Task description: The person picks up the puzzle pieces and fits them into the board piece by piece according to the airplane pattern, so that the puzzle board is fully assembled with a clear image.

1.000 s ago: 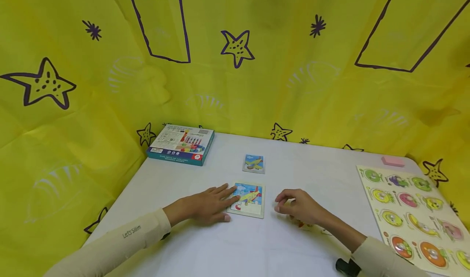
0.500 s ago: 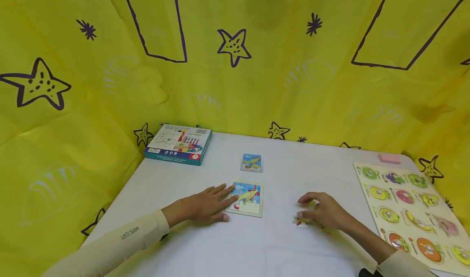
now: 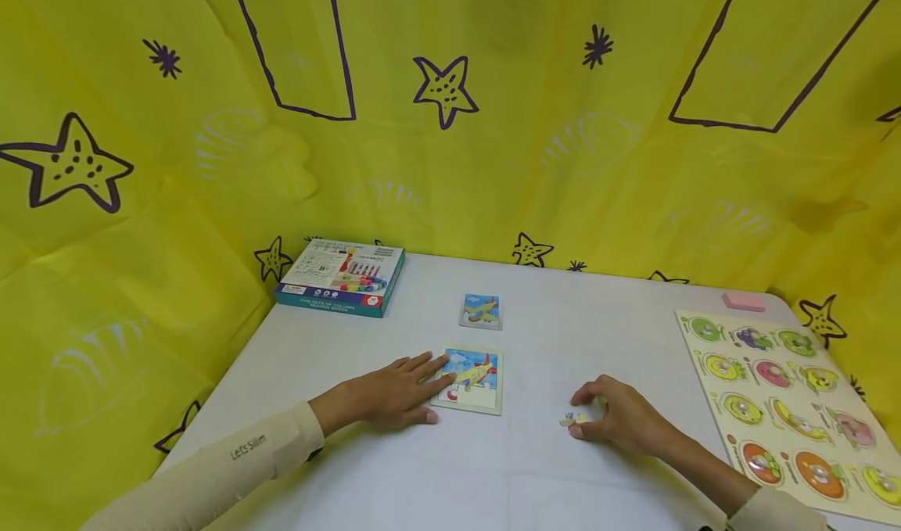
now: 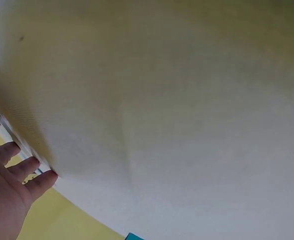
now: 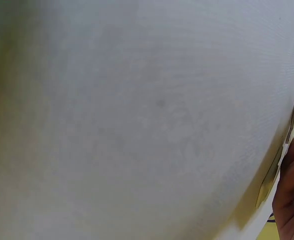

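Note:
My left hand (image 3: pixel 397 392) lies spread on the table, its fingertips resting on the left edge of a framed jigsaw puzzle (image 3: pixel 473 380). The puzzle shows a yellow and red airplane on blue sky, with a bare pale area at its lower right. To the right, my right hand (image 3: pixel 625 416) has thumb and fingers curled around a small puzzle piece (image 3: pixel 572 419) close to the table. In the right wrist view the fingers (image 5: pixel 293 152) touch flat pieces (image 5: pixel 269 180) there. Part of these pieces is hidden by the hand.
A small airplane picture card (image 3: pixel 482 311) lies behind the puzzle. At the back left sits a teal-edged game box (image 3: pixel 341 277). A fruit peg board (image 3: pixel 781 406) covers the right side, with a pink block (image 3: pixel 744 302) behind it. A yellow curtain (image 3: pixel 450 163) hangs behind.
My right hand has moved right, away from the puzzle's side, and closed in around the loose pieces. My left hand stays on the puzzle's edge. The head view has shifted slightly.

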Demonstrator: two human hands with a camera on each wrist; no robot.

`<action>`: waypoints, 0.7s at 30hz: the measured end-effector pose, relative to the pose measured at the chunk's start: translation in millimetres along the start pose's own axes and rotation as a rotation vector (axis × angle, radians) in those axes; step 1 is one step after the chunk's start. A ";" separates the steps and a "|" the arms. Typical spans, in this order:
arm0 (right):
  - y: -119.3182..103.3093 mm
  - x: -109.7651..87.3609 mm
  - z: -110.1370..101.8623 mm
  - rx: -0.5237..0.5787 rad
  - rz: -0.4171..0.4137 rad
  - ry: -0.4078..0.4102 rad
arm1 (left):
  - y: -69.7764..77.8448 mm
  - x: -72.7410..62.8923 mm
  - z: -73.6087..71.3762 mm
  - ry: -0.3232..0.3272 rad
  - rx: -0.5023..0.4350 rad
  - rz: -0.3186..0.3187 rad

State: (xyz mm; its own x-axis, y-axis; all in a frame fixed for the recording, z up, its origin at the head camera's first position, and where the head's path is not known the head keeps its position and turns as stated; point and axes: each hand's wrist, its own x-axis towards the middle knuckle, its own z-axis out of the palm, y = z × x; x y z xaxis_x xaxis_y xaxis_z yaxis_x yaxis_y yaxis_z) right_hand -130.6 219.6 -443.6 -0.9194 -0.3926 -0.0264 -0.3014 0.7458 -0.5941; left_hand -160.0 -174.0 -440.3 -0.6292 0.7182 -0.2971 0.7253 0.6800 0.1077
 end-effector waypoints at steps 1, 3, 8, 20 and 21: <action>-0.4 -0.6 -0.6 -0.004 0.001 0.001 | 0.0 0.1 0.0 0.001 0.001 0.000; -0.9 -1.9 -1.6 -0.009 0.004 0.009 | -0.1 0.3 0.3 0.003 0.002 0.001; 2.1 -5.6 0.4 0.008 -0.004 0.045 | -0.3 0.8 0.7 -0.001 -0.001 -0.001; 8.2 -6.8 1.5 0.036 -0.070 0.040 | 0.2 1.7 -0.2 -0.014 0.008 -0.014; 8.0 -6.5 0.7 0.040 -0.069 0.026 | 0.3 1.8 -0.5 -0.014 0.008 -0.013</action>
State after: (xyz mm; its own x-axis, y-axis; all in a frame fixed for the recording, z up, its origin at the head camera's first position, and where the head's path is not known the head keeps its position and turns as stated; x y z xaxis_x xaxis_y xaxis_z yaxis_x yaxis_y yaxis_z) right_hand -126.9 227.7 -448.8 -0.9033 -0.4275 0.0364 -0.3543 0.6953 -0.6253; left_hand -161.1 -172.5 -440.4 -0.6349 0.7069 -0.3119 0.7190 0.6883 0.0963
